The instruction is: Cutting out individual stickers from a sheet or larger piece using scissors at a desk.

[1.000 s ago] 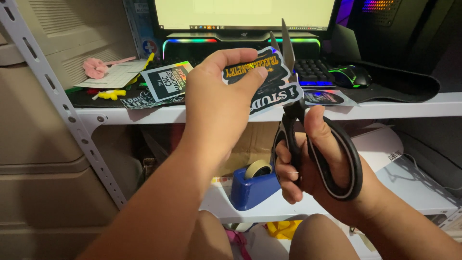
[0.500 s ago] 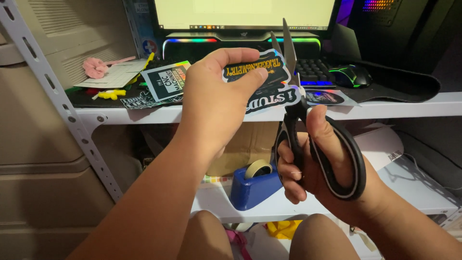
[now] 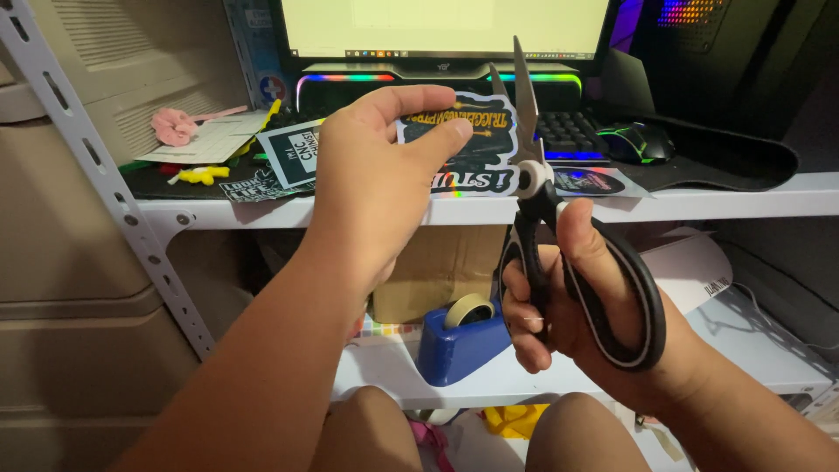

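Observation:
My left hand (image 3: 376, 175) pinches a black sticker sheet (image 3: 476, 149) with yellow and white lettering, held up in front of the shelf. My right hand (image 3: 568, 306) grips black-handled scissors (image 3: 533, 183), fingers through the loops. The blades point upward and run along the sheet's right edge, slightly apart. Part of the sheet is hidden behind my left thumb and fingers.
A white metal shelf (image 3: 717, 203) carries a keyboard (image 3: 572, 131), a mouse (image 3: 642, 142), a lit monitor (image 3: 437, 22) and loose stickers (image 3: 293, 157). A blue tape dispenser (image 3: 463, 341) and a cardboard box (image 3: 437, 271) stand on the lower shelf. My knees are at the bottom.
The sticker sheet and scissors have shifted a little upward and the blades have moved further along the sheet's edge. Both hands keep their grips.

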